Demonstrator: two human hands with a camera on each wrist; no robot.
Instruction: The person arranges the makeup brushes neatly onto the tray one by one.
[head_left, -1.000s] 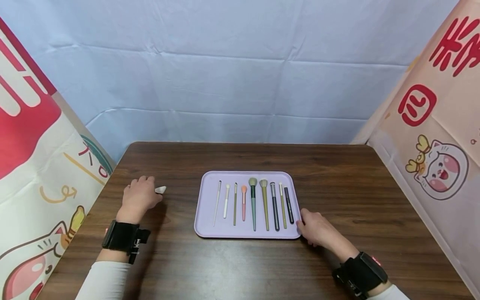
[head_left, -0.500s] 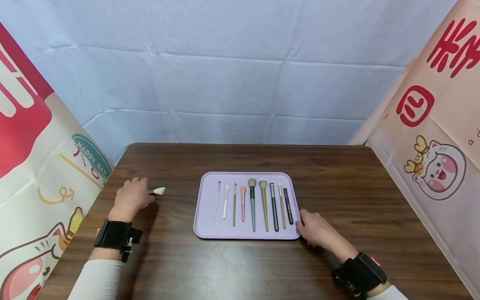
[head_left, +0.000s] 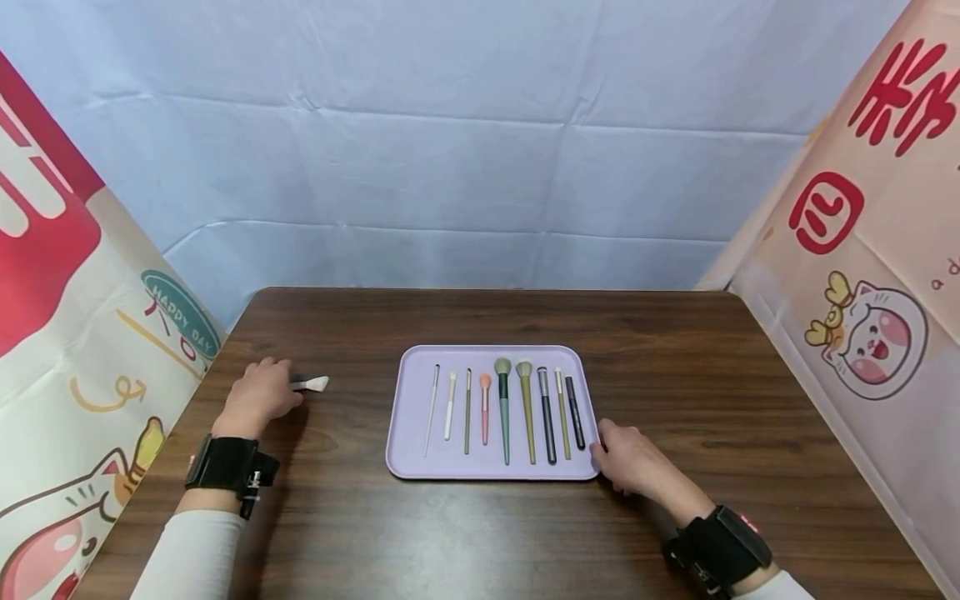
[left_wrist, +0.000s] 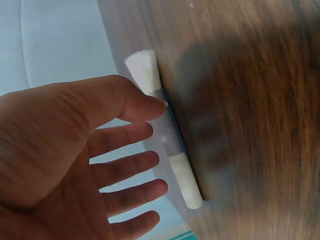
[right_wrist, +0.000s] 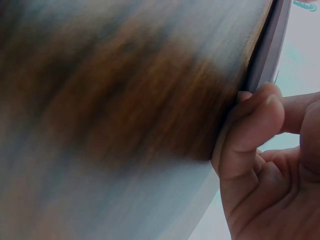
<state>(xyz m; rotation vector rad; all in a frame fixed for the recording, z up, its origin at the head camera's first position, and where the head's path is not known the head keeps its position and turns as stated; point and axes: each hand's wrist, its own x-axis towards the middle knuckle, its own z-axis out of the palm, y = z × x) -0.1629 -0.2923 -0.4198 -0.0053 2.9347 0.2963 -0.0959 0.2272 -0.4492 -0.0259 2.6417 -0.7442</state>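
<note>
On the left of the table lies a makeup brush (left_wrist: pixel 172 135) with white bristles, a grey middle and a cream handle end. My left hand (head_left: pixel 257 395) is beside it, fingers apart and fairly straight. In the left wrist view the thumb tip overlaps the brush; whether it touches I cannot tell. A lilac tray (head_left: pixel 405 417) at the table's middle bears several makeup brushes (head_left: pixel 505 412) in a row, bristles to the far side. At the tray's near right corner, my right hand (head_left: pixel 630 458) holds the rim with curled fingers, as the right wrist view also shows.
The dark wooden table (head_left: pixel 675 350) reaches back to a pale blue cloth (head_left: pixel 450 167). Printed cloths hang at the left (head_left: pixel 45 350) and right (head_left: pixel 900 250) sides. A black strap device (head_left: pixel 228 467) is on each wrist.
My left hand has drawn back to the left, uncovering more of the white-bristled brush. The right hand stays at the tray's corner, and the tray holds its place.
</note>
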